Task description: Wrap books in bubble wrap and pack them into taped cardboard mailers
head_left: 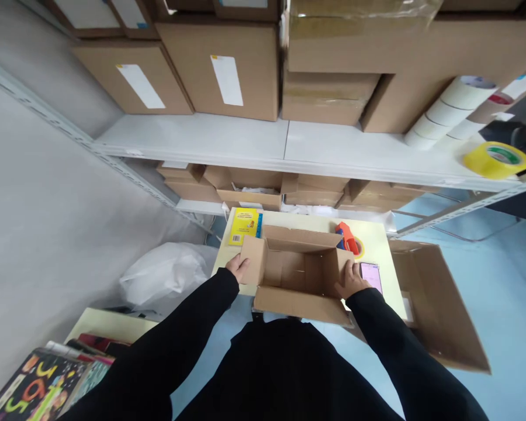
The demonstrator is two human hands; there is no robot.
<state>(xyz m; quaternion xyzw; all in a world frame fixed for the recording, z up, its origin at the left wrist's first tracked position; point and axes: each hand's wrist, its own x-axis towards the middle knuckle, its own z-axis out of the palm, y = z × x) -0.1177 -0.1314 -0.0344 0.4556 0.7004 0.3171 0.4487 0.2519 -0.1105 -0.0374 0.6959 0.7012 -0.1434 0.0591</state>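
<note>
An open cardboard box (pixel 301 302) stands on a small cream table, its flaps spread outward and its inside showing nothing but bare cardboard. My left hand (pixel 238 267) is closed on the edge of its left flap. At the opposite end, my right hand (pixel 351 282) grips the right flap and wall, fingers partly over the cardboard. A phone with a lit pinkish screen (pixel 370 276) lies just beside my right wrist. Behind the box's right corner is an orange tape dispenser (pixel 347 237) with a yellow tape roll. A yellow book (pixel 244 225) lies behind the left flap.
The table (pixel 388 257) stands before a metal shelf (pixel 245 139) stacked with cardboard boxes. Tape rolls (pixel 447 111) and a yellow tape roll (pixel 496 159) sit on it. A large open carton (pixel 442 304) is at right. White plastic bag (pixel 166 273) and books (pixel 35 383) are at left.
</note>
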